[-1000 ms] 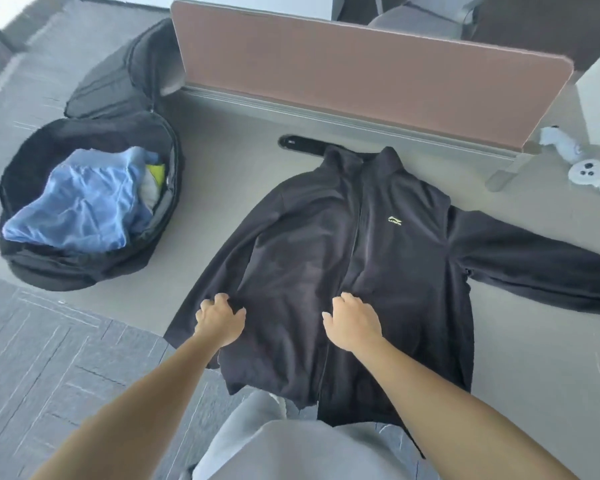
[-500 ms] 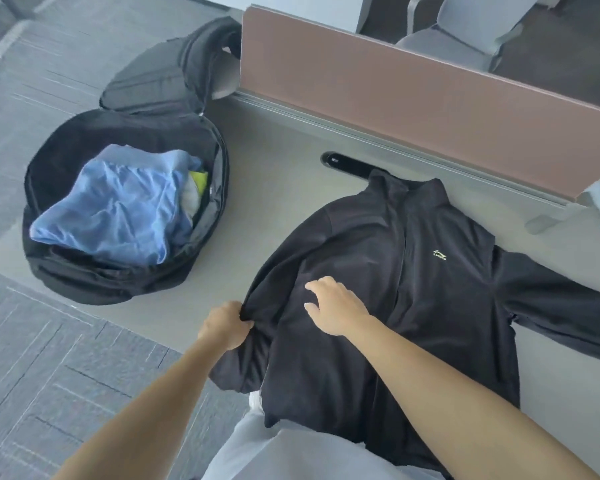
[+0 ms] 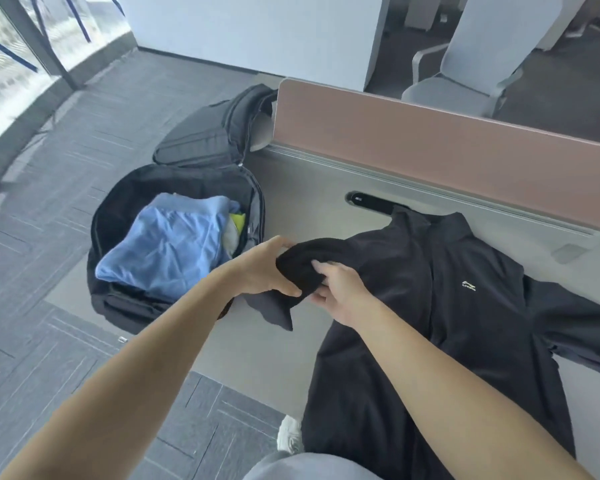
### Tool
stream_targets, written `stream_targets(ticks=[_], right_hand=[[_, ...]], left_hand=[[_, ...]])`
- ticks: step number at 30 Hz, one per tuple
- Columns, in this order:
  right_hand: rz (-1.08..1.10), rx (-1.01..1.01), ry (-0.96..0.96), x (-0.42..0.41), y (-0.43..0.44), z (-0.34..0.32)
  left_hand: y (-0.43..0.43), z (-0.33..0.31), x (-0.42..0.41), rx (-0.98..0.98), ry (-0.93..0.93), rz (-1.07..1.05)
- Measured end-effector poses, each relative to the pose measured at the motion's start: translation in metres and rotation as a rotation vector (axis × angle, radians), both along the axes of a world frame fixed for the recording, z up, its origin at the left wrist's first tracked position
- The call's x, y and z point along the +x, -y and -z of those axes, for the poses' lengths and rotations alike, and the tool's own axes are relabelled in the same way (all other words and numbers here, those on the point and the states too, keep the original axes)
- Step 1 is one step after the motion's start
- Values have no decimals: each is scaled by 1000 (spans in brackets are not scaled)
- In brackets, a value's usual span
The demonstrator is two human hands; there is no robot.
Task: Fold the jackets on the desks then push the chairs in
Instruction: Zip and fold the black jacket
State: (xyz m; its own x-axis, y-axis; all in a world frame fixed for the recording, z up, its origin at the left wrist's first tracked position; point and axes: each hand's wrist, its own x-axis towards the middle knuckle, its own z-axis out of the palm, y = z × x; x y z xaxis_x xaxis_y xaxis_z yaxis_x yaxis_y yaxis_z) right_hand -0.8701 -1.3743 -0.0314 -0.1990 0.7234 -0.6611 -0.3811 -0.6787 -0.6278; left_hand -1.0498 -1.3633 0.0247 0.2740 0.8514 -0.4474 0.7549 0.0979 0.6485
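Black jacket point(image 3: 440, 327): front up on desk point(image 3: 302, 202), hem hanging over near edge. Its sleeve point(image 3: 302, 268), bunched: my left hand point(image 3: 260, 268) and right hand point(image 3: 343, 292), fingers of both curled round it

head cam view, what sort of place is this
Most likely an open-plan office: a desk with a brown divider panel along its back edge, a grey office chair beyond the panel, and grey carpet tiles on the floor.
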Motion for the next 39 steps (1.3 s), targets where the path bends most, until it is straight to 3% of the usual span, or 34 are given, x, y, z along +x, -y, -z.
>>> stream_targets(ticks=[4,6,10,15,19,21,26,28,32,35,39], right_hand=[[180,7,28,1,-3,-11],[225,9,-13,2,-4,-13],[255,-44,-12,-1,4,-9],[17,-116,173,-2,8,1],[-91,-82,350,-16,5,10],[-142,-32,442,-33,1,18],[-267,53,672,-86,-15,27],[-300,46,778,-107,-22,31],[-402,-2,1007,-138,-30,36],[-353,-33,1197,-154,-35,36],[-380,47,1269,-170,-41,41]], left_hand=[[23,-17,-13,-203,-383,118],[30,-20,-20,-311,-438,99],[35,-33,-37,-308,-351,-10],[23,-39,-77,-295,-30,-169],[2,-38,-111,-239,-18,-189],[-12,-39,-129,-238,-117,-116],[-54,-30,-174,-289,-726,264],[-72,-23,-194,-252,-827,331],[-102,-21,-241,-164,-682,307],[-126,-12,-273,-182,-549,298],[-144,6,-300,-171,-523,322]])
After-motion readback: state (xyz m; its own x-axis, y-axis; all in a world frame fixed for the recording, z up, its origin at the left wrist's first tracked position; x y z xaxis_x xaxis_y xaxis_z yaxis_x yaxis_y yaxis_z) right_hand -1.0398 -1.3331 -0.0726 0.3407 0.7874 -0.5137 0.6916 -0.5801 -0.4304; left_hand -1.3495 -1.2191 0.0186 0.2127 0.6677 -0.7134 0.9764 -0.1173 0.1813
